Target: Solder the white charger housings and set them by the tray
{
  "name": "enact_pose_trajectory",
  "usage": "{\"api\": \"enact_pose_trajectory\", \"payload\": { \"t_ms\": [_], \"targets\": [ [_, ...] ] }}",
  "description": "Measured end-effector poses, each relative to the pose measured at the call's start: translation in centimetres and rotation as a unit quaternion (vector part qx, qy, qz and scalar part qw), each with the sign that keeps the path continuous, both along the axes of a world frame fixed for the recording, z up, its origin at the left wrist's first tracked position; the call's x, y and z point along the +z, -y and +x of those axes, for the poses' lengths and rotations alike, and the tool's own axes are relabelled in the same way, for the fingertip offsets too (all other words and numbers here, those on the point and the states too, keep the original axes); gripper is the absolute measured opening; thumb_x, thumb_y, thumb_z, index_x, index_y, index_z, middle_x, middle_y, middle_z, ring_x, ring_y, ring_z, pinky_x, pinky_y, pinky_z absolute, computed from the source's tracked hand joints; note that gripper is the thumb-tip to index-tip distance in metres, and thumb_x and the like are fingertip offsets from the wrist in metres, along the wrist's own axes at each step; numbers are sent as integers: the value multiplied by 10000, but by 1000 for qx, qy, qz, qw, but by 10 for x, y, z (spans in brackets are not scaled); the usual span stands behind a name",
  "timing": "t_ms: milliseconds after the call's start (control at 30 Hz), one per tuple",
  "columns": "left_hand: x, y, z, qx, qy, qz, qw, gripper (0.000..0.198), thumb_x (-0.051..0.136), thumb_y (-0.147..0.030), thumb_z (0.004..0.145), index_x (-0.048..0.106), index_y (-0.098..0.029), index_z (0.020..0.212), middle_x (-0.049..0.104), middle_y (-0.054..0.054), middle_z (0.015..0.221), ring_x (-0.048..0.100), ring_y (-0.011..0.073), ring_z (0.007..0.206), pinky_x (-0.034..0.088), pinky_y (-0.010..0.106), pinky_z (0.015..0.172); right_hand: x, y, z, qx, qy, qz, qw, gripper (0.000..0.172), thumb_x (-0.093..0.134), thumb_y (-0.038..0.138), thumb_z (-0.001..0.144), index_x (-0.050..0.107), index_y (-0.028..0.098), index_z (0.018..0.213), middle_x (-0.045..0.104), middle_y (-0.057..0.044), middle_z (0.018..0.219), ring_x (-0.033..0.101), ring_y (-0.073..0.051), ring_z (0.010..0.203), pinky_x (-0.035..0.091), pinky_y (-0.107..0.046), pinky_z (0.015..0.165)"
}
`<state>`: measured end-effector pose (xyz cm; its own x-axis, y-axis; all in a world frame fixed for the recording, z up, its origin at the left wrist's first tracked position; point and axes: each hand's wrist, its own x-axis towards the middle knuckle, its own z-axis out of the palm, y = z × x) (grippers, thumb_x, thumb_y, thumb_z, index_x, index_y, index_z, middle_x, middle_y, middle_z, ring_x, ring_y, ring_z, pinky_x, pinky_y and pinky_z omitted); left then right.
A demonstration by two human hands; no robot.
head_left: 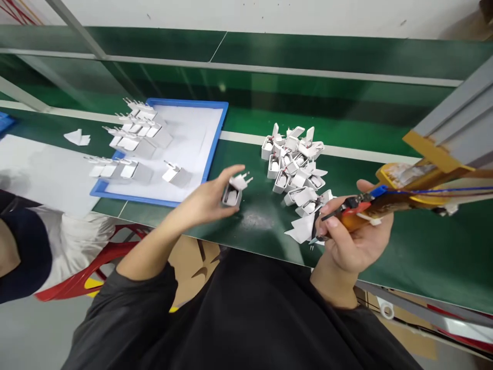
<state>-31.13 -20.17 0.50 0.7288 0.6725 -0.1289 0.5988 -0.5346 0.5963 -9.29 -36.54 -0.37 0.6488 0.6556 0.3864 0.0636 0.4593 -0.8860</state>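
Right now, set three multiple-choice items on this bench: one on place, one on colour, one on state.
1. Where is the loose pile of white plastic charger shells?
A. in the tray
B. on the green bench mat
C. on the floor
2. What colour is the flat tray's rim?
A. red
B. yellow
C. blue
3. The left hand is
A. holding one white plug shell
B. empty
C. flat on the mat

Key: B, the pile sits on the mat; C, its rim is blue; A, fingers grip the shell.

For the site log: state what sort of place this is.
Probably an electronics assembly line: a long green workbench, a pile of white charger housings, more set in rows on a blue tray.
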Motion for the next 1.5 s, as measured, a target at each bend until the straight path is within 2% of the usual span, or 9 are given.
{"api": "enact_pose_trajectory", "payload": {
  "t_ms": [133, 267, 400, 500, 600, 733, 867, 1133, 1500],
  "targets": [
    [-42, 41, -39, 1, 8, -4, 1000, 790, 623, -243, 790, 255, -327, 1485, 567, 97, 1330, 666, 220, 976, 544, 307, 784, 1, -5, -3, 10, 14, 32, 999, 468, 695, 148, 716, 579, 261, 1155, 639, 21, 751, 463, -87, 387, 378, -213, 320],
    [-80, 51, -45, 100, 81, 33, 991, 707, 628, -308, 825, 331, -273, 1465, 476, 120, 1432, 559, 247, 1222, 548, 319, 864, -2, -10, -6, 46, 21, 66, 997, 344, 686, 148, 714, 569, 283, 1008, 634, 19, 770, 465, -86, 390, 365, -205, 302],
    [-103, 63, -28, 213, 88, 126, 965, 556, 717, -457, 774, 580, -191, 1242, 605, 126, 1235, 580, 269, 1118, 522, 390, 901, -2, -21, -18, 93, 21, 91, 991, 314, 667, 209, 748, 538, 310, 1016, 633, 25, 823, 474, -79, 402, 365, -196, 297],
    [-111, 74, -10, 198, 81, 161, 963, 390, 695, -446, 799, 674, -194, 1095, 660, 102, 1142, 577, 258, 997, 489, 412, 903, 4, -34, -35, 119, 33, 141, 982, 318, 678, 275, 778, 524, 316, 1054, 633, 30, 831, 469, -63, 400, 364, -184, 307],
    [-112, 87, 1, 143, 82, 150, 975, 337, 701, -406, 792, 694, -209, 1066, 669, 83, 1165, 570, 267, 1009, 475, 412, 897, 14, -48, -54, 133, 31, 158, 978, 337, 695, 272, 800, 511, 334, 1076, 617, 48, 831, 455, -36, 410, 404, -178, 365],
    [-108, 104, 4, 91, 138, 92, 982, 475, 662, -318, 815, 573, -196, 1265, 700, 76, 1089, 634, 223, 956, 501, 341, 846, 24, -56, -68, 135, 73, 137, 979, 352, 686, 273, 819, 458, 353, 1075, 580, 78, 814, 460, -31, 427, 416, -181, 403],
    [-97, 112, 0, 118, 188, 56, 974, 447, 650, -300, 801, 562, -216, 1231, 724, 14, 914, 650, 137, 683, 502, 239, 670, 26, -53, -70, 82, 116, 93, 985, 393, 706, 388, 799, 404, 322, 1041, 576, 69, 812, 497, -61, 476, 457, -217, 437],
    [-65, 111, -5, 112, 152, 106, 976, 348, 691, -329, 740, 646, -217, 1067, 718, 13, 812, 651, 155, 672, 501, 240, 666, 23, -49, -72, 33, 190, 38, 981, 405, 651, 456, 816, 350, 287, 1028, 540, 87, 678, 624, -140, 644, 606, -361, 649],
    [-54, 111, -1, 106, 160, 113, 975, 326, 697, -328, 732, 657, -223, 1039, 700, -11, 759, 614, 126, 610, 480, 218, 629, 15, -58, -68, 69, 174, 108, 976, 313, 563, 323, 841, 336, 276, 1051, 595, 54, 857, 526, -69, 514, 505, -244, 484]
  ]
}}
